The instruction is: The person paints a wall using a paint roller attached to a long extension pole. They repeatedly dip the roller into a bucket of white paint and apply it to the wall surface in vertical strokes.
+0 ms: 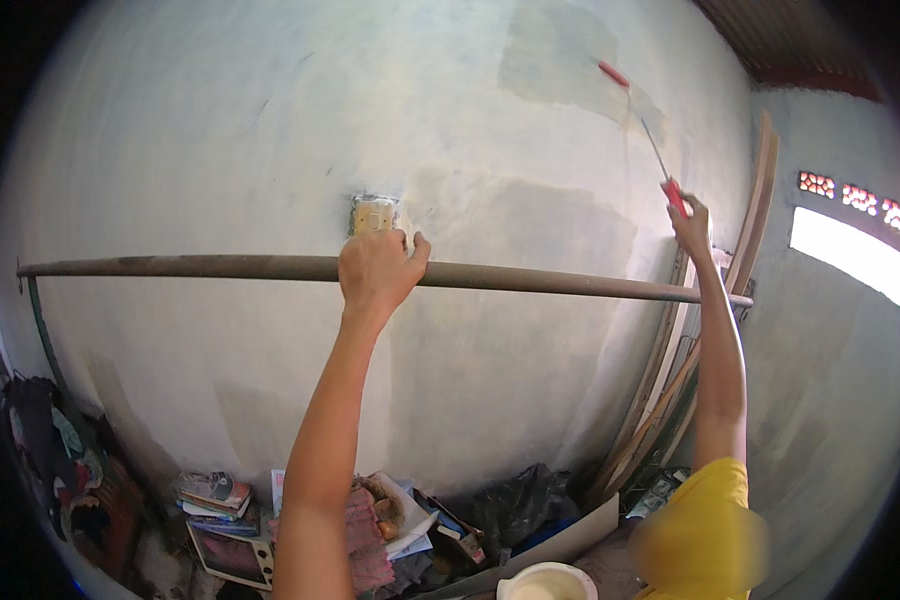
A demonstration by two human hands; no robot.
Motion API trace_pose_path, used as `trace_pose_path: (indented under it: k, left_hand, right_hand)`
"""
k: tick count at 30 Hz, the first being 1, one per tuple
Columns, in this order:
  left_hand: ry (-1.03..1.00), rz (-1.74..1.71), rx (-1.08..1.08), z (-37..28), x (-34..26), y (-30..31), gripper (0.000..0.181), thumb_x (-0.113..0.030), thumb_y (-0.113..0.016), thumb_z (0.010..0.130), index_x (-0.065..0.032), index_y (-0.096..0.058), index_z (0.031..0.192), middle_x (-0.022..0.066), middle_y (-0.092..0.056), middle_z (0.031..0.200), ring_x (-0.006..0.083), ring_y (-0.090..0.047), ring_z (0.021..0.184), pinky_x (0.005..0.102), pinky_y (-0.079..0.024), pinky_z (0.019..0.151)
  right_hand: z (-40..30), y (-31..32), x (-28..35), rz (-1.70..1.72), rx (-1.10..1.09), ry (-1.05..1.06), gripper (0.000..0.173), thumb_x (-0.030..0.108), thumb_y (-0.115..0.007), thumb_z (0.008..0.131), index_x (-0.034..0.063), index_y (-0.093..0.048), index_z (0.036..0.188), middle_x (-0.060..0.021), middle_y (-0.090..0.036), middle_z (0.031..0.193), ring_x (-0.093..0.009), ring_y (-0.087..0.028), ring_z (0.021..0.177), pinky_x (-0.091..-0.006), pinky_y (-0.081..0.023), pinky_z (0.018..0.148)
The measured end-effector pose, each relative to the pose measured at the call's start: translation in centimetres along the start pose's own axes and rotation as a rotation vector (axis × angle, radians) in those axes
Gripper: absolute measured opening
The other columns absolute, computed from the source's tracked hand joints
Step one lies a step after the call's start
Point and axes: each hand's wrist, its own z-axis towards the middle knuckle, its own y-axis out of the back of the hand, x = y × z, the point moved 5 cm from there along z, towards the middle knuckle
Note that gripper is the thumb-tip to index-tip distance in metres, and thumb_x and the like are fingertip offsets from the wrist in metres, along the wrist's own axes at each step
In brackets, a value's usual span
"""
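Observation:
My right hand (691, 229) grips the red handle of a small paint roller (652, 139), raised at the upper right. Its narrow red roller head is against or very near the wall (270, 165), beside a darker, damp-looking patch (559, 56). My left hand (379, 266) is curled over a long horizontal metal pipe (525, 277), its thumb up and apart. The fingertips behind the pipe are hidden. Just above that hand is a yellowed switch plate (373, 214), its lower edge covered by my knuckles.
Below stands a white tub (504, 590) with pale liquid. A stack of books (214, 499) rests on a small old television (229, 555). Black plastic (529, 499) and a long board (570, 529) lie by the wall. Wooden planks (754, 202) lean at right; clothes (41, 435) hang left.

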Motion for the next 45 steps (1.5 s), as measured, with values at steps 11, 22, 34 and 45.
trace_pose_path:
  k: [11, 22, 34, 45]
  left_hand:
    - [-0.017, -0.011, -0.036, 0.3, 1.4, -1.0, 0.044, -0.034, -0.052, 0.083, -0.0013, -0.059, 0.055, 0.0121, -0.056, 0.052, 0.0264, -0.056, 0.051, 0.0388, -0.046, 0.049]
    - [-0.146, -0.151, -0.155, -0.1, 1.2, -1.0, 0.029, -0.028, -0.056, 0.078, -0.0066, -0.067, 0.062, 0.0124, -0.064, 0.066, 0.0258, -0.06, 0.07, 0.0382, -0.046, 0.067]
    - [-0.181, -0.191, -0.012, -0.3, 2.3, -1.0, 0.023, -0.024, -0.054, 0.084, -0.0097, -0.064, 0.069, 0.0072, -0.061, 0.074, 0.0223, -0.056, 0.077, 0.0371, -0.041, 0.071]
    - [-0.237, -0.228, 0.181, 0.4, 2.9, 0.3, 0.033, -0.036, -0.059, 0.08, -0.0061, -0.067, 0.09, 0.0125, -0.066, 0.091, 0.028, -0.059, 0.092, 0.0441, -0.04, 0.086]
  right_hand:
    - [-16.1, 5.4, 11.2, 0.107, 0.126, -0.101, 0.038, 0.018, -0.062, 0.085, 0.0087, -0.06, 0.121, -0.012, -0.068, 0.088, -0.013, -0.062, 0.079, -0.0282, -0.049, 0.072]
    - [-16.4, -2.4, 27.4, -0.025, 0.074, 0.043, 0.036, 0.019, -0.059, 0.086, 0.0083, -0.059, 0.121, -0.0214, -0.066, 0.095, -0.027, -0.067, 0.088, -0.0356, -0.049, 0.079]
    - [-13.6, -6.1, 35.4, -0.098, 0.184, -0.066, 0.035, 0.017, -0.059, 0.087, 0.0032, -0.059, 0.12, -0.0089, -0.065, 0.073, -0.01, -0.057, 0.062, -0.0292, -0.046, 0.057]
    - [-9.5, -3.0, 33.4, -0.124, 0.135, -0.124, 0.037, 0.027, -0.061, 0.086, 0.0076, -0.062, 0.117, -0.0106, -0.064, 0.067, -0.013, -0.061, 0.063, -0.0288, -0.047, 0.06]
